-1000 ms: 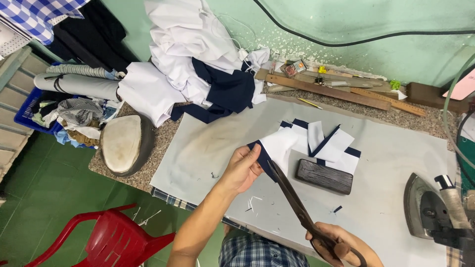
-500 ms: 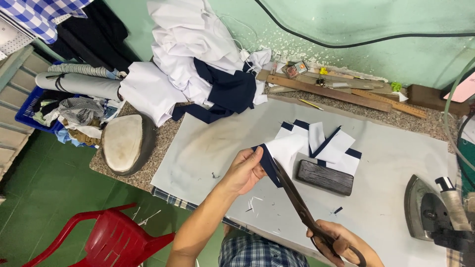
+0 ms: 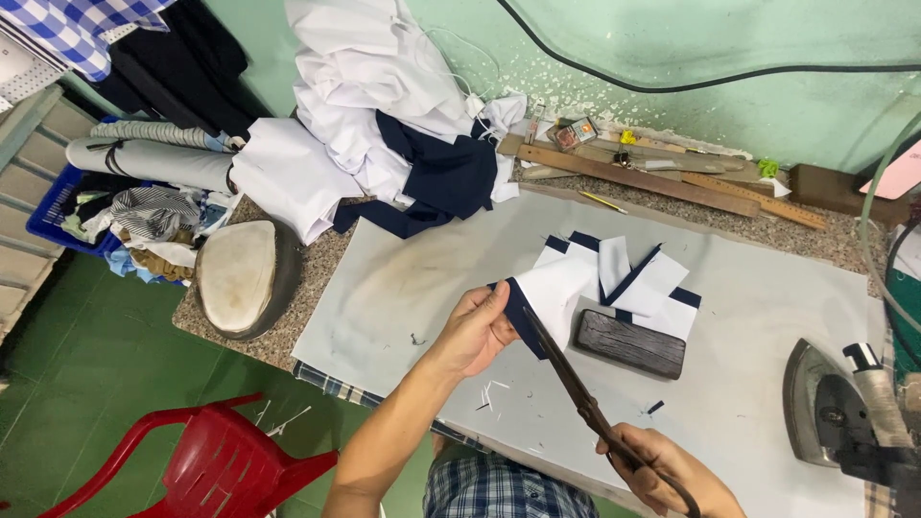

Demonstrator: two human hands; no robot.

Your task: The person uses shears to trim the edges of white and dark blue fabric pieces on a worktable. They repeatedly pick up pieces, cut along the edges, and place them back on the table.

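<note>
The worktop (image 3: pixel 767 288) is covered with a pale grey cloth, and at its back edge lies a big heap of white and navy garments (image 3: pixel 384 125). At the left corner sits an oval pressing pad (image 3: pixel 240 275), at the right edge an iron (image 3: pixel 830 408), and in the middle a dark wooden block (image 3: pixel 630 342) rests on a small stack of cut white and navy pieces (image 3: pixel 633 283). My left hand (image 3: pixel 475 331) holds a white fabric piece with a navy border (image 3: pixel 547 297) just above the worktop, near the block, the grip pressed together on its navy edge. My right hand (image 3: pixel 662 465) is closed around the handles of long scissors (image 3: pixel 576 384), whose blades reach up to the piece. To cut well, I think the fabric should stay taut and flat between my fingers, the blades should follow close to the navy border, and my left fingertips should keep away from the cutting line. The scissor handles are partly cut off at the bottom edge, I cannot tell how far the blades are apart, and the small things along the wall are too small to make out.
</note>
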